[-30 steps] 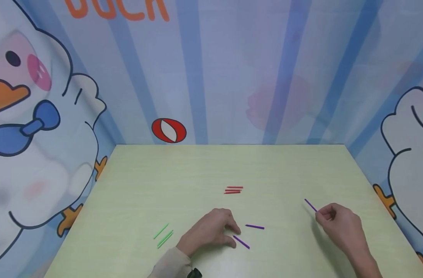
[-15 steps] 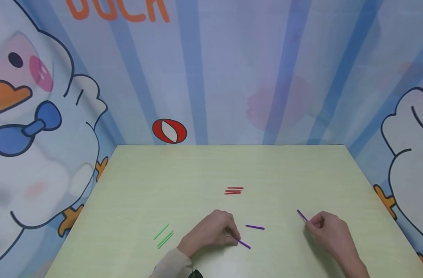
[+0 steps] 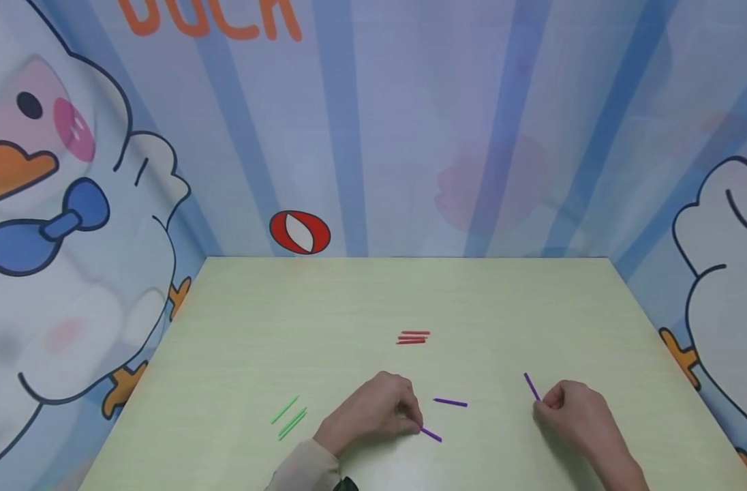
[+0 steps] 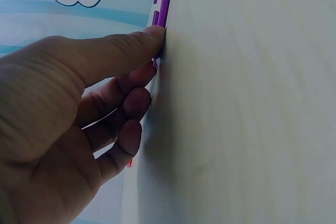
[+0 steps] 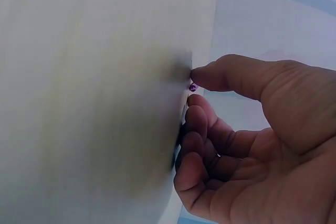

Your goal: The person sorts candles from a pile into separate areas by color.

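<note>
My left hand [image 3: 373, 412] pinches one end of a thin purple stick [image 3: 431, 434] between thumb and fingers, low over the table. In the left wrist view this purple stick [image 4: 165, 3] extends upward past the thumb tip. At the right, my right hand [image 3: 578, 416] holds a second purple stick [image 3: 531, 387] by its near end, at the table surface. The right wrist view shows the end of that purple stick [image 5: 193, 87] between thumb and index finger. A third purple stick [image 3: 450, 402] lies loose between the hands, nearer the left one.
Several red sticks [image 3: 414, 337] lie side by side farther back on the pale table [image 3: 275, 307]. Left of my left hand, a few green sticks [image 3: 292, 423] lie slanted. A printed blue backdrop [image 3: 410, 136] with cartoon ducks encloses the table's back and sides.
My right hand has moved left and nearer to me with its purple stick, which now points more steeply away. The left thumb and fingers have closed on the near purple stick.
</note>
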A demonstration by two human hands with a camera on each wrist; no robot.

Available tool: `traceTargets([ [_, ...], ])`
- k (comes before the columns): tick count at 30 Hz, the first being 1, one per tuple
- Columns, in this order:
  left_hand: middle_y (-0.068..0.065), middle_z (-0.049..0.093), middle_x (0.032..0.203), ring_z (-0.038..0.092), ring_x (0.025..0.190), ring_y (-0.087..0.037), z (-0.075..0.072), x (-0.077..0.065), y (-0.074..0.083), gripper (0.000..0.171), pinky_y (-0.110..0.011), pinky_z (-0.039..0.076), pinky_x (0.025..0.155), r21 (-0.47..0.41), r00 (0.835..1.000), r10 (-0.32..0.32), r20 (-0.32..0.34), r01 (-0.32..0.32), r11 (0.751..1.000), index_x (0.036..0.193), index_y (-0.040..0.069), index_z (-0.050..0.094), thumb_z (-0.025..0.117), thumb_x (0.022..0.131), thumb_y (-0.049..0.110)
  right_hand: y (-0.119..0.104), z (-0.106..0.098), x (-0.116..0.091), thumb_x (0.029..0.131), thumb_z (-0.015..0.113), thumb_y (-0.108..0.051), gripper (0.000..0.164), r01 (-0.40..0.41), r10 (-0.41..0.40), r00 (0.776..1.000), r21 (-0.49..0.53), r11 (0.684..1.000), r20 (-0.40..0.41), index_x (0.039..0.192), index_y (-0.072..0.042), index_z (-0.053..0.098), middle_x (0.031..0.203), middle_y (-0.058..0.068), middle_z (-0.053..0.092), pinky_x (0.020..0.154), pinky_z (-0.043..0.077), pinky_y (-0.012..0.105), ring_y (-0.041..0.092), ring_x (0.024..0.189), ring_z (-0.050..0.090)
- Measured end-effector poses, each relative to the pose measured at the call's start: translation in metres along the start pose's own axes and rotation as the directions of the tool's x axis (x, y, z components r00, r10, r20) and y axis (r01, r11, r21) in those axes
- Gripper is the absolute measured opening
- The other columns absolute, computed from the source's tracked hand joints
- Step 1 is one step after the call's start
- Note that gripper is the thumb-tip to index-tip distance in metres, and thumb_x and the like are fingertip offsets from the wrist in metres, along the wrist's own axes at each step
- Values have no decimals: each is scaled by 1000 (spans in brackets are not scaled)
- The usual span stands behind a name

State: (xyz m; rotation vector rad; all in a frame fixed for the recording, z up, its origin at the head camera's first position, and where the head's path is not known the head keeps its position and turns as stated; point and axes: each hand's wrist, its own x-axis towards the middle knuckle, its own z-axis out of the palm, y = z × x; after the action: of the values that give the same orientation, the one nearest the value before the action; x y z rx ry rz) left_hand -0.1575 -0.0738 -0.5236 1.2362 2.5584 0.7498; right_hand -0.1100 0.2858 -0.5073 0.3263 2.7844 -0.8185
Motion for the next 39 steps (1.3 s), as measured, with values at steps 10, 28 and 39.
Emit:
traceTargets([
  [10, 21, 70, 85, 57, 83, 9, -2, -1, 4, 7, -10, 47, 85, -4, 1000, -16, 9, 16, 1000, 95, 23, 90, 93, 93, 17, -4, -4, 0, 97, 81, -20, 22, 4, -4, 1000, -17, 1000, -3, 91, -1, 72, 82, 5, 69, 67, 49, 35, 22, 77, 60],
  [28, 18, 68, 89, 56, 87, 3, -8, 12, 7, 5, -14, 48, 86, 99, 998, -20, -66, 27, 995, 95, 22, 86, 87, 97, 18, -78, 17, -19, 98, 85, -15, 8, 467, -460, 884, 105, 878, -83, 104, -19, 83, 98, -14, 75, 78, 56, 28, 8, 93, 66],
  [39, 13, 69, 92, 59, 93, -3, -12, 17, 15, 4, -15, 49, 85, 124, 989, -1, -149, 19, 992, 97, 22, 84, 88, 98, 19, -102, 36, -18, 94, 90, -15, 10, 603, -602, 798, 90, 793, -43, 99, -19, 83, 98, -13, 76, 78, 59, 30, 5, 88, 66],
])
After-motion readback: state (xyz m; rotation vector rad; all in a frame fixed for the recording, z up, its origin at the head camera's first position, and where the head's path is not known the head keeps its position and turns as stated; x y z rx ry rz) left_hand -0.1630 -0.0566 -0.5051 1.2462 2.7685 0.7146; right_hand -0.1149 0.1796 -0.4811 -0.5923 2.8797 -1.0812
